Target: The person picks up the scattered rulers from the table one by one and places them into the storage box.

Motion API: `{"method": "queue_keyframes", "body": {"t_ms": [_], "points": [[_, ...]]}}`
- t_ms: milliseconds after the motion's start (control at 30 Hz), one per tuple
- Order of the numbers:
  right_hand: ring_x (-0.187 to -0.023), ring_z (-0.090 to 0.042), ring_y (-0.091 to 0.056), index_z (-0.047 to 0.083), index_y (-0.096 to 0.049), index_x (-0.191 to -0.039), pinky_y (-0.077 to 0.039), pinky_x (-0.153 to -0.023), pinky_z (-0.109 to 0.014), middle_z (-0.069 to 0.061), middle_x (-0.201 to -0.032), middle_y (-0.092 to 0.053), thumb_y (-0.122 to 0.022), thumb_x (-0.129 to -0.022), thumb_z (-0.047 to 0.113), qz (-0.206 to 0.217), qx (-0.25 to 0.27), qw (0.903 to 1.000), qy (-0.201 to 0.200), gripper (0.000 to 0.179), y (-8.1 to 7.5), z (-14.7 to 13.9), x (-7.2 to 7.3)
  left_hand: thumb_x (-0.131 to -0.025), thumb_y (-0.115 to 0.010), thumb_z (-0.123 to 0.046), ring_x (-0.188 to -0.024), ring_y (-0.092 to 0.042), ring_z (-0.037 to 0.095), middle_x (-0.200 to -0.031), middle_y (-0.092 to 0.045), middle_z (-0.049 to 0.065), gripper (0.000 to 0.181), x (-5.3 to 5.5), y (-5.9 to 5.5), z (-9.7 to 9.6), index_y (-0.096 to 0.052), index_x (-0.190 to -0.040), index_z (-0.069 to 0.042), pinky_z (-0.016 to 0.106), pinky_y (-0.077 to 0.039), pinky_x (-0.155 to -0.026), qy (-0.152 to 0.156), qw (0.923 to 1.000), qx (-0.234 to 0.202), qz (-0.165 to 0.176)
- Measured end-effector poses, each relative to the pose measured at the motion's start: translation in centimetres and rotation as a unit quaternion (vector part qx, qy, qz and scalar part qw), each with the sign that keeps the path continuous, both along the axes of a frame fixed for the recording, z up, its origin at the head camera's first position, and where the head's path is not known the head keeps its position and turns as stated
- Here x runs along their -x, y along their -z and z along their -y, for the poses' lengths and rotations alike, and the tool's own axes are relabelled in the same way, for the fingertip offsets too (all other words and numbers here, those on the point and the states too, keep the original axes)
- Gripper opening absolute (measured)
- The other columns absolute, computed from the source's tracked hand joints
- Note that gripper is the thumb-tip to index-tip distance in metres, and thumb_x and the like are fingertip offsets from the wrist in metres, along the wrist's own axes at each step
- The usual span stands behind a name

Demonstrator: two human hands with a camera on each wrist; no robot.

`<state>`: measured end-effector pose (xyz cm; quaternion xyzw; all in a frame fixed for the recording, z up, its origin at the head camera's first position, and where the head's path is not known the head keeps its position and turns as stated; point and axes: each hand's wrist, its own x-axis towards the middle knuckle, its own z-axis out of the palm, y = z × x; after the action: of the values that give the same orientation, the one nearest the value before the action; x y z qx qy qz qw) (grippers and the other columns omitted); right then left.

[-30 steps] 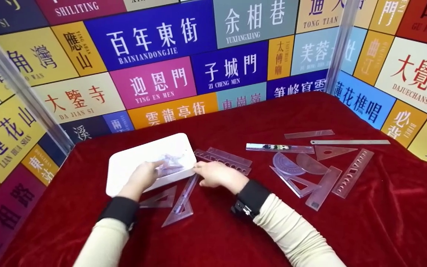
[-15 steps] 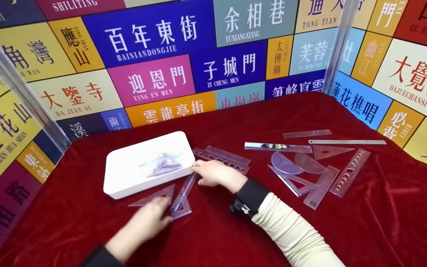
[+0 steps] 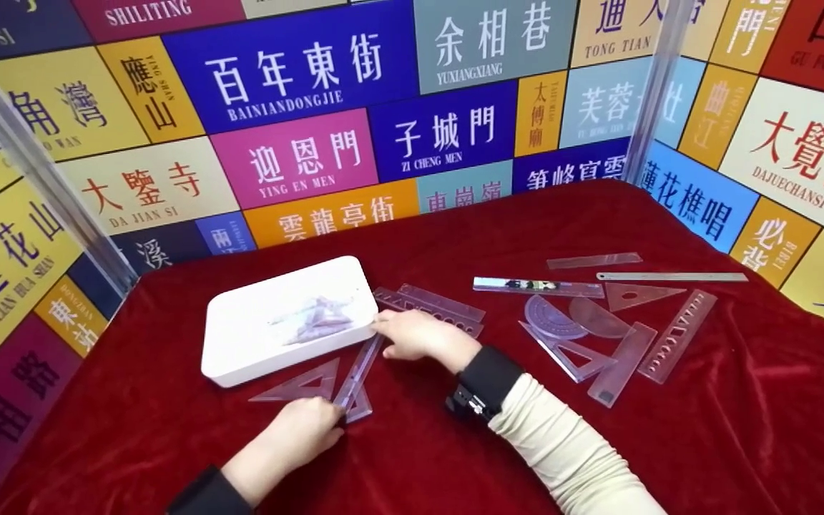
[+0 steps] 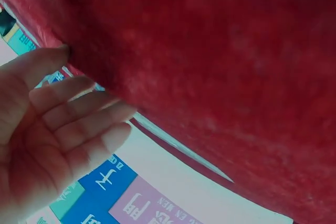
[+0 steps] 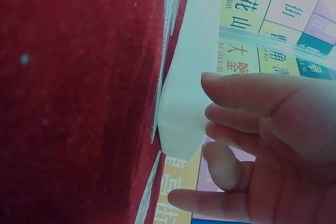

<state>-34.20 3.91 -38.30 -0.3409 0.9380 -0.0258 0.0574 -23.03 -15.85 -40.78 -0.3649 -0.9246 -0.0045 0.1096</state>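
Note:
In the head view a white rounded box (image 3: 247,325) stands on the red cloth, bearing a jumble of clear drawing tools (image 3: 315,318); whether they lie in it or on top I cannot tell. My right hand (image 3: 419,335) rests at its right corner, fingers loosely bent in the right wrist view. Below the box my left hand (image 3: 297,436) reaches the lower end of a clear ruler (image 3: 360,372), which lies across a small set square (image 3: 360,410). Its thumb and fingers are apart in the left wrist view. A larger set square (image 3: 305,383) lies just above that hand.
Stencil rulers (image 3: 444,304) lie right of the box. Further right are several tools, among them a patterned ruler (image 3: 537,287), a steel ruler (image 3: 669,277), a protractor (image 3: 553,317) and a wide clear ruler (image 3: 623,366). A sign-covered wall (image 3: 297,154) rises behind.
My left hand has left the drawing tools at the box and come down toward me to the clear ruler and small set square. My right hand has stayed at the box corner.

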Motion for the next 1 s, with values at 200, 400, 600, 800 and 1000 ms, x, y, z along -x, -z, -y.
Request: {"method": "queue_keyframes", "body": {"t_ms": [200, 400, 600, 800, 1000], "points": [[-0.11, -0.024, -0.054, 0.009, -0.052, -0.124, -0.043, -0.094, -0.037, -0.009, -0.122, -0.052, -0.057, -0.088, 0.017, -0.018, 0.015, 0.9995, -0.022, 0.037, -0.1, -0.2, 0.3, -0.072, -0.072, -0.012, -0.054, -0.059, 0.024, -0.056, -0.058, 0.004, 0.016, 1.2, -0.3, -0.1, -0.058, -0.063, -0.009, 0.036, -0.046, -0.05, 0.004, 0.9996, -0.009, 0.025], [-0.1, -0.025, -0.057, 0.008, -0.059, -0.113, -0.046, -0.085, -0.038, -0.011, -0.111, -0.052, -0.051, -0.09, 0.012, -0.065, 0.011, 0.997, -0.042, 0.024, -0.1, -0.2, 0.6, -0.069, -0.072, -0.007, -0.053, -0.059, 0.024, -0.054, -0.057, 0.004, 0.019, 2.1, -0.7, -0.5, -0.057, -0.056, -0.009, 0.035, -0.046, -0.049, -0.002, 0.9993, -0.004, 0.037], [-0.097, -0.024, -0.058, 0.01, -0.059, -0.113, -0.047, -0.082, -0.039, -0.01, -0.11, -0.051, -0.053, -0.089, 0.014, -0.063, 0.005, 0.9975, -0.034, 0.025, 0.0, 0.0, 0.6, -0.066, -0.073, -0.01, -0.05, -0.053, 0.02, -0.055, -0.052, 0.004, 0.024, 2.2, -1.1, -0.8, -0.054, -0.053, -0.009, 0.032, -0.042, -0.047, -0.015, 0.9975, 0.003, 0.068], [-0.096, -0.023, -0.058, 0.012, -0.057, -0.116, -0.048, -0.079, -0.039, -0.009, -0.111, -0.051, -0.055, -0.088, 0.016, -0.051, 0.002, 0.9986, -0.015, 0.028, -0.2, 0.2, 0.4, -0.064, -0.074, -0.015, -0.051, -0.055, 0.025, -0.059, -0.053, 0.009, 0.024, 1.5, -1.0, -1.6, -0.054, -0.054, -0.005, 0.037, -0.046, -0.049, -0.037, 0.9987, 0.022, 0.028], [-0.1, -0.022, -0.057, 0.011, -0.056, -0.117, -0.048, -0.082, -0.039, -0.009, -0.113, -0.051, -0.057, -0.088, 0.017, -0.049, 0.004, 0.9986, -0.016, 0.03, -0.1, 0.3, 0.4, -0.062, -0.07, -0.007, -0.048, -0.054, 0.02, -0.054, -0.054, 0.006, 0.014, 0.1, 0.4, -2.9, -0.056, -0.057, -0.007, 0.032, -0.043, -0.042, -0.033, 0.9888, 0.091, -0.114]]}}
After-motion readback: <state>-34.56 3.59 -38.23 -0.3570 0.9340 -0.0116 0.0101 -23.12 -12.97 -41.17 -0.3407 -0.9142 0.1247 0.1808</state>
